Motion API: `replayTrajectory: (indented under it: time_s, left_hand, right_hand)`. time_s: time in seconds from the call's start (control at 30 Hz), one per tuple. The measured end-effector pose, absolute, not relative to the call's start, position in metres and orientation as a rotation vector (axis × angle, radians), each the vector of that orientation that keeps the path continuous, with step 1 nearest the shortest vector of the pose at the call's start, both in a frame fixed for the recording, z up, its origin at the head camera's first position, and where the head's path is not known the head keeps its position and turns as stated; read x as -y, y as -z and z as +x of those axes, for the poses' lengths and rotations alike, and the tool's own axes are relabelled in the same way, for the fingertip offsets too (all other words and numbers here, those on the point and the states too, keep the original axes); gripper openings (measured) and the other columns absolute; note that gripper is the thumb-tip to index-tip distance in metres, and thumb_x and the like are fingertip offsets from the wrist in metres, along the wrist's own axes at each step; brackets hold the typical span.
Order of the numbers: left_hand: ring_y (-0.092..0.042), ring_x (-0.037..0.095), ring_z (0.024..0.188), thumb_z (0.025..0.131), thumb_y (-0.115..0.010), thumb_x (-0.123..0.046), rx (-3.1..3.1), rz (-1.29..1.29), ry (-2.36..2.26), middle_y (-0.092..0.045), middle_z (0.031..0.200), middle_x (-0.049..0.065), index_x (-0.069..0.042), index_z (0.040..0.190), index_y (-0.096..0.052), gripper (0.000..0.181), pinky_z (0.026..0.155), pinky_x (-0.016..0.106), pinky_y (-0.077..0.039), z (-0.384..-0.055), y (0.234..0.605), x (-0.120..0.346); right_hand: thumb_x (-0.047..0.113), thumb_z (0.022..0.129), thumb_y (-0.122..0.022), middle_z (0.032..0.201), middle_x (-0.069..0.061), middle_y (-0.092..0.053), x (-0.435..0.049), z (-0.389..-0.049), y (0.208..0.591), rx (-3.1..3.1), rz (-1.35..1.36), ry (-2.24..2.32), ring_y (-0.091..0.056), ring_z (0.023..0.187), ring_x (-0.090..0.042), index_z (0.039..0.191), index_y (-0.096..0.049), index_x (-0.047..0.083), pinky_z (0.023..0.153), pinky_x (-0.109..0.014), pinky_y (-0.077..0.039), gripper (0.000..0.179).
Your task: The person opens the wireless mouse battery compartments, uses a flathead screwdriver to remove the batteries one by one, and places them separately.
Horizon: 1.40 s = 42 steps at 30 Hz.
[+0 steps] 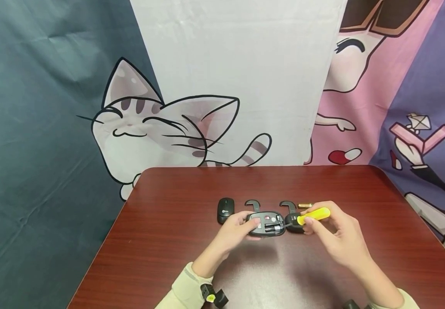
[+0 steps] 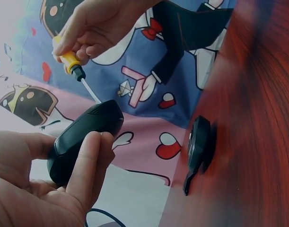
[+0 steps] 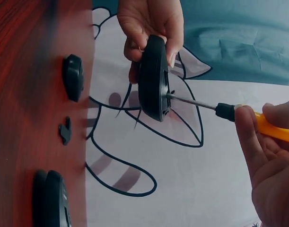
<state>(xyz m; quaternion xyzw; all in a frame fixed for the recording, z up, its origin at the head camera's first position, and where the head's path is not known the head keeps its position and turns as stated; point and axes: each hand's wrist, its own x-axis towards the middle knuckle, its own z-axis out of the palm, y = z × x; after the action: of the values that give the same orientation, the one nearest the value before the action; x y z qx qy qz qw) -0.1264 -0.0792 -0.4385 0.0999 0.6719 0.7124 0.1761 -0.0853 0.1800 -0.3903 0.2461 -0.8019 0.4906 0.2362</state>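
Note:
My left hand point(image 1: 233, 231) grips a black computer mouse point(image 1: 274, 218) above the table, its underside turned toward the head camera. Its battery compartment is open, with a dark battery point(image 1: 271, 227) lying inside. In my right hand point(image 1: 343, 236) is a screwdriver with a yellow handle point(image 1: 315, 215) and a black collar point(image 3: 224, 111), pinched between thumb and fingers. The metal shaft point(image 3: 194, 101) points at the mouse's underside, and its tip is right at the compartment in the right wrist view. From the left wrist side, the mouse's black top shell point(image 2: 83, 137) shows and hides the tip.
Another black mouse point(image 1: 226, 209) sits on the red-brown table point(image 1: 176, 244) to the left. Two hook-shaped black pieces point(image 1: 252, 204) lie behind my hands, near a gold battery point(image 1: 305, 205). A further black mouse point(image 1: 294, 223) rests behind the screwdriver. A cartoon-printed cloth point(image 1: 222, 128) hangs beyond the table.

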Motion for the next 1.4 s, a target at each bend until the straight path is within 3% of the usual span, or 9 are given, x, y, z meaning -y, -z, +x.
replayTrajectory:
  time_s: [0.27,0.37,0.47,0.57,0.67,0.77,0.93,1.2,1.4]
  left_hand:
    - [-0.074,0.026,0.091,0.101,-0.059,-0.009,-1.930,0.278,-2.010,-0.071,0.112,0.023,0.010,0.128,-0.059,0.033,0.083,0.042,-0.065,-0.125,0.437,0.076]
    - [-0.075,0.027,0.091,0.100,-0.060,-0.009,-1.936,0.284,-2.006,-0.072,0.112,0.023,0.009,0.128,-0.060,0.034,0.084,0.046,-0.064,-0.125,0.434,0.076]
    - [-0.074,0.029,0.092,0.100,-0.060,-0.009,-1.930,0.287,-2.017,-0.071,0.112,0.024,0.009,0.129,-0.060,0.034,0.084,0.047,-0.063,-0.125,0.432,0.076]
    - [-0.074,0.029,0.092,0.100,-0.060,-0.009,-1.918,0.280,-2.024,-0.071,0.113,0.024,0.010,0.129,-0.060,0.034,0.085,0.050,-0.063,-0.124,0.430,0.078]
    - [-0.075,0.028,0.090,0.100,-0.060,-0.008,-1.908,0.271,-2.030,-0.071,0.112,0.024,0.011,0.129,-0.060,0.034,0.086,0.052,-0.062,-0.125,0.429,0.079]
    - [-0.075,0.026,0.089,0.099,-0.060,-0.007,-1.901,0.271,-2.040,-0.072,0.111,0.024,0.011,0.128,-0.060,0.034,0.086,0.052,-0.062,-0.126,0.428,0.080]
    - [-0.074,0.025,0.089,0.099,-0.060,-0.007,-1.883,0.267,-2.058,-0.071,0.110,0.025,0.013,0.127,-0.059,0.034,0.082,0.047,-0.064,-0.128,0.431,0.082]
    - [-0.074,0.023,0.088,0.100,-0.059,-0.008,-1.865,0.237,-2.073,-0.071,0.109,0.028,0.015,0.128,-0.057,0.036,0.087,0.057,-0.060,-0.129,0.433,0.086]
    - [-0.074,0.022,0.086,0.100,-0.060,-0.008,-1.863,0.219,-2.085,-0.071,0.109,0.027,0.015,0.128,-0.057,0.036,0.085,0.053,-0.062,-0.129,0.432,0.087]
  right_hand:
    - [-0.009,0.073,-0.084,0.102,-0.002,-0.073,-0.170,-0.086,0.386,2.213,0.727,-1.055,-0.069,0.077,0.000,0.103,-0.067,0.011,0.065,-0.010,-0.059,0.040]
    - [0.013,0.089,-0.079,0.100,0.003,-0.070,-0.165,-0.085,0.385,2.198,0.805,-0.937,-0.067,0.078,-0.001,0.103,-0.067,0.012,0.066,-0.008,-0.057,0.019]
    - [0.030,0.098,-0.069,0.096,0.006,-0.068,-0.161,-0.086,0.386,2.188,0.863,-0.903,-0.065,0.076,0.000,0.105,-0.066,0.011,0.065,-0.008,-0.057,0.021]
    - [0.013,0.090,-0.077,0.098,0.002,-0.070,-0.162,-0.088,0.389,2.190,0.831,-0.968,-0.066,0.074,0.003,0.104,-0.067,0.011,0.063,-0.008,-0.057,0.017]
    - [-0.012,0.074,-0.081,0.101,-0.005,-0.072,-0.167,-0.089,0.393,2.191,0.753,-1.118,-0.067,0.072,0.002,0.104,-0.067,0.010,0.063,-0.011,-0.059,0.040]
    - [-0.020,0.077,-0.075,0.102,-0.009,-0.073,-0.173,-0.091,0.401,2.154,0.696,-1.379,-0.071,0.072,-0.004,0.105,-0.064,0.003,0.063,-0.019,-0.062,0.038]
    - [-0.021,0.090,-0.059,0.100,-0.004,-0.074,-0.182,-0.094,0.416,1.976,0.619,-1.866,-0.073,0.071,-0.013,0.110,-0.052,-0.012,0.063,-0.029,-0.065,0.023]
    - [-0.013,0.101,-0.045,0.100,-0.003,-0.076,-0.183,-0.099,0.440,1.670,0.474,-2.290,-0.073,0.074,-0.013,0.110,-0.057,0.007,0.070,-0.028,-0.065,0.024]
    - [-0.012,0.104,-0.035,0.101,-0.013,-0.075,-0.179,-0.103,0.456,1.313,0.574,-2.559,-0.073,0.079,-0.018,0.111,-0.058,0.002,0.071,-0.028,-0.065,0.028]
